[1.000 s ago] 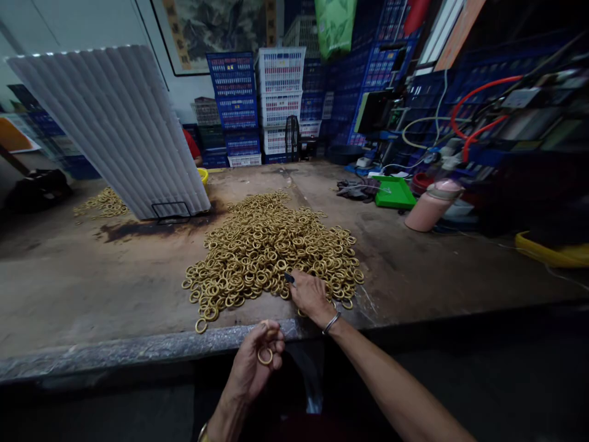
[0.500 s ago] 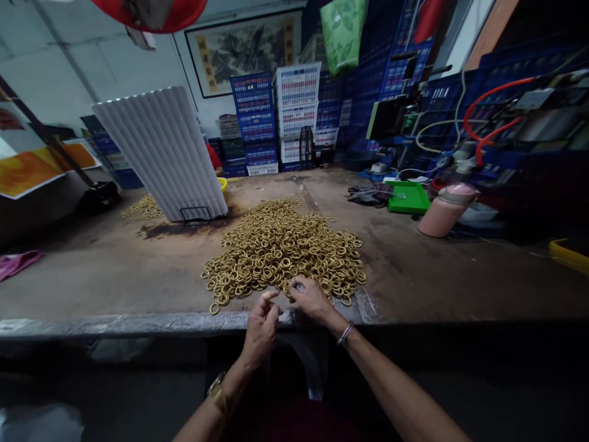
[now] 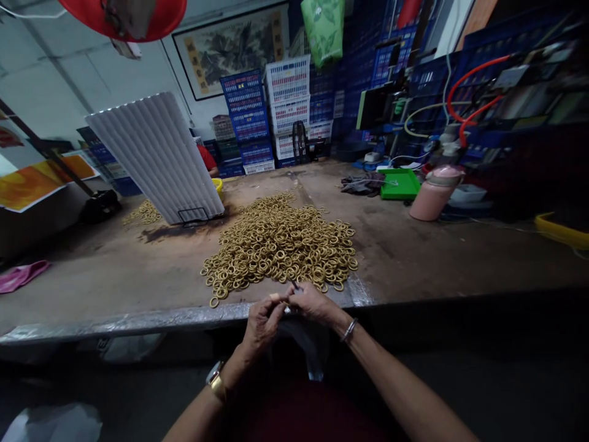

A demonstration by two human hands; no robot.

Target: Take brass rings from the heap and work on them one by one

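Note:
A wide heap of brass-coloured rings (image 3: 280, 245) lies on the worktable (image 3: 396, 264). At its near edge, just above the table's front rim, my two hands meet fingertip to fingertip. My left hand (image 3: 263, 319) is closed, thumb against the fingers, and what it pinches is too small to make out. My right hand (image 3: 315, 305) is closed in a pinch too. A short dark tip (image 3: 295, 285) sticks up by its fingers, but its kind does not show. One ring (image 3: 214, 302) lies loose at the heap's left front corner.
A corrugated pale panel (image 3: 156, 159) leans on a wire stand at left, with more rings behind it. A green tray (image 3: 400, 184) and a pink bottle (image 3: 436, 195) stand at right. Pink cloth (image 3: 22, 276) lies far left. Beyond the table are stacked crates (image 3: 289, 92) and a person's red sleeve (image 3: 207, 161).
My hands, apart before, have come together at the fingertips. The right hand has drawn back from the rings toward the left one. The camera view has shifted slightly.

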